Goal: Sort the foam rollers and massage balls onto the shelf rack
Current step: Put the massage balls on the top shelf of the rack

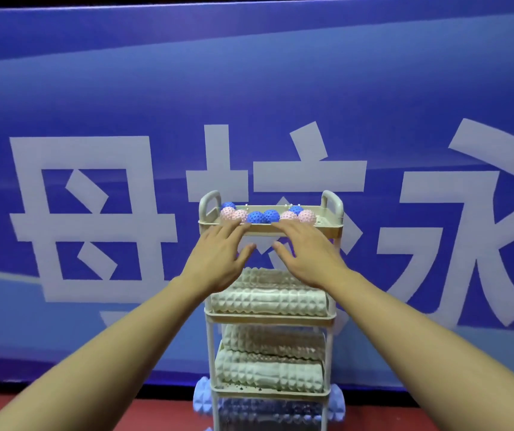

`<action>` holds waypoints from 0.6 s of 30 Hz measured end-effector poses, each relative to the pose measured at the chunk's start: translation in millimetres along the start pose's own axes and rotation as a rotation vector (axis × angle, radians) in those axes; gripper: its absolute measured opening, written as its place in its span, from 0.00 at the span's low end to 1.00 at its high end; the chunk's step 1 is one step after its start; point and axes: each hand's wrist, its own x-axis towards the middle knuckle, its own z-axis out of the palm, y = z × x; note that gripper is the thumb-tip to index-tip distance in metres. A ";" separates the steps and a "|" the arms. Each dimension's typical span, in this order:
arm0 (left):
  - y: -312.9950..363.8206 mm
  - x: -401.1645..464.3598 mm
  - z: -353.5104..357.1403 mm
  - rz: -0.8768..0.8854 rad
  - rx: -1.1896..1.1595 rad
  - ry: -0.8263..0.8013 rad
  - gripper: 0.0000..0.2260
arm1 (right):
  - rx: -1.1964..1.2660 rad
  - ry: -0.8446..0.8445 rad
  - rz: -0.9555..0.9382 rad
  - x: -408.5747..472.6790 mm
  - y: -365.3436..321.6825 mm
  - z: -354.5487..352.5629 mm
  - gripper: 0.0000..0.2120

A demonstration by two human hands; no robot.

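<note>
From the head camera, a pale shelf rack [269, 318] stands against a blue banner [94, 88] with large white characters. Its top tray [327, 226] holds a row of spiky massage balls, blue [255, 217] and pink [307, 216], lined up along the near side. White foam rollers [269, 301] fill the middle shelf, more white ones [269, 373] lie on the shelf below, and blue rollers [274, 412] sit at the bottom, near the red floor [94, 412]. The left hand [218, 259] and right hand [307, 258] are both flat and empty, fingers spread, fingertips at the near rim of the tray. The sorting looks nearly finished. The risk I see is a push on that rim: the rack may tip away, and the balls, which roll easily, could escape over the low edge.
</note>
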 end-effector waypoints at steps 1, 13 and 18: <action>4.5 -16.7 4.3 -0.010 -0.013 -0.001 0.25 | 0.002 -0.010 -0.004 -16.0 -3.0 7.3 0.23; 55.3 -268.0 98.0 -0.183 -0.104 -0.388 0.35 | -0.077 -0.380 0.174 -254.7 -23.7 121.4 0.29; 70.5 -355.7 137.8 -0.247 -0.163 -0.552 0.33 | -0.069 -0.505 0.199 -336.3 -33.0 155.7 0.27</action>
